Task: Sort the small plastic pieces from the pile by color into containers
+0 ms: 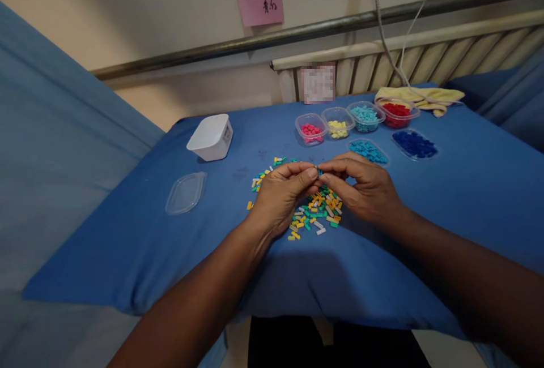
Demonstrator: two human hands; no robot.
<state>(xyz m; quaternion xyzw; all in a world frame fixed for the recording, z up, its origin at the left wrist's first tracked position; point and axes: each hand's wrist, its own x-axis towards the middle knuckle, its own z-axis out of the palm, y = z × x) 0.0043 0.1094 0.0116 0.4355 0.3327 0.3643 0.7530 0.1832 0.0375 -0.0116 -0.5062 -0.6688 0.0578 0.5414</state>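
My left hand (285, 193) and my right hand (364, 185) meet over a loose pile of small building bricks (317, 209) in yellow, green, white and beige. Both hands are closed in a pinch, thumb against fingers. Between the fingertips shows a tiny blue-green brick (320, 172), mostly hidden by the fingers, so I cannot tell whether it is one piece or several joined. Part of the pile lies under and behind my left hand.
Behind the pile stand clear tubs of pink (311, 132), yellow (338, 128), light blue (364, 117) and red bricks (396, 113). Nearer are trays of teal (368, 152) and dark blue bricks (414, 144). A white container (211, 137), clear lid (186, 193) and yellow cloth (420, 95) lie on the blue-covered table.
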